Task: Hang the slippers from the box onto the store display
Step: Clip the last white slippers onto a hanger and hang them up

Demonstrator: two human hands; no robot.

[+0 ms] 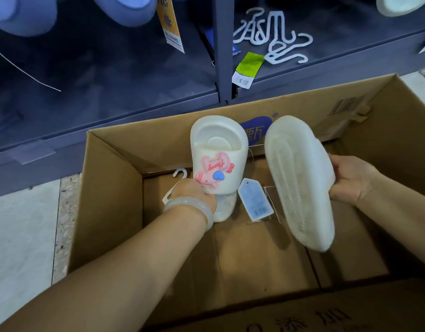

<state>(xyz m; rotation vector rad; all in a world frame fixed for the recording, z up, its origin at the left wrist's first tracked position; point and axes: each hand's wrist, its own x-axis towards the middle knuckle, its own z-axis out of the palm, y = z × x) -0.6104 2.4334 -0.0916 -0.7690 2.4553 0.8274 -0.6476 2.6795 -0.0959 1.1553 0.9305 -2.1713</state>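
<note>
1. You have a pair of cream slippers held over the open cardboard box [115,188] in the middle of the frame. The decorated slipper [218,149], with its pink and blue charm [212,172] on the strap, stands upright at centre; the second slipper [300,185] is turned sole toward you at centre right.
2. Your left hand [194,195] is wrapped around the lower part of the decorated slipper, and a white plastic hanger [174,185] shows just behind that hand. Whether your fingers also pinch the hanger cannot be told. Your right hand [350,180] clasps the edge of the second slipper.
3. A pale blue tag [256,202] hangs on a thin string between the two slippers, so they look tied together. Keep them close so the string stays slack.
4. For the step in hand, I would bring the soles together, line up the heels, then seat the hanger through both before lifting. Mind the charm faces outward.
5. Spare white hangers [276,37] lie on the dark shelf [338,68] in the upper right of the frame, beside a green tag [248,68].
6. Blue slippers [24,13] already hang at the upper left, with an orange tag [170,22]; aim for a free place near them, though no hook is visible.
</note>
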